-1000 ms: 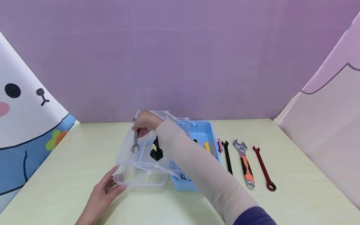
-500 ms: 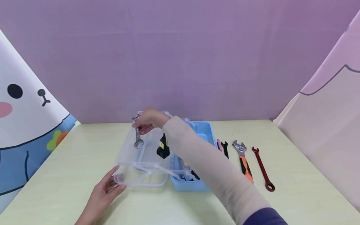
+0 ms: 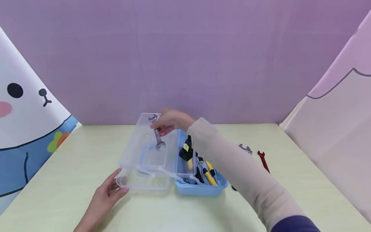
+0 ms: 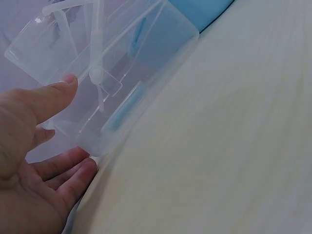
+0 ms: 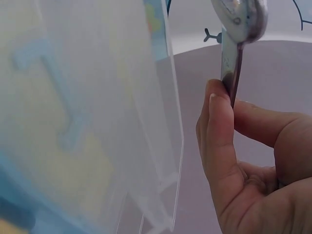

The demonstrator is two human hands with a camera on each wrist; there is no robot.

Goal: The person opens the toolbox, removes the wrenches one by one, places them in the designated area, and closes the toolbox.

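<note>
My right hand (image 3: 169,121) pinches a silver double-ended wrench (image 3: 157,133) by its upper part and holds it, hanging down, over the clear plastic tray (image 3: 136,151) of a blue toolbox (image 3: 200,188). In the right wrist view, thumb and fingers of the right hand (image 5: 229,122) clamp the wrench (image 5: 229,68) beside the clear tray wall (image 5: 122,122). My left hand (image 3: 108,191) rests with relaxed fingers against the near left corner of the clear tray. The left wrist view shows the left hand (image 4: 44,136) touching that tray corner (image 4: 97,141).
The blue box holds yellow-handled screwdrivers (image 3: 209,172) and other tools. On the table to its right, an adjustable wrench's head (image 3: 245,148) and a red wrench (image 3: 263,159) show past my right sleeve (image 3: 246,177). Purple wall behind, slanted panels at both sides.
My right hand carried the silver wrench to the right, from the tray's far left toward its right side. My arm now covers most of the wrenches on the table. The left hand stayed put.
</note>
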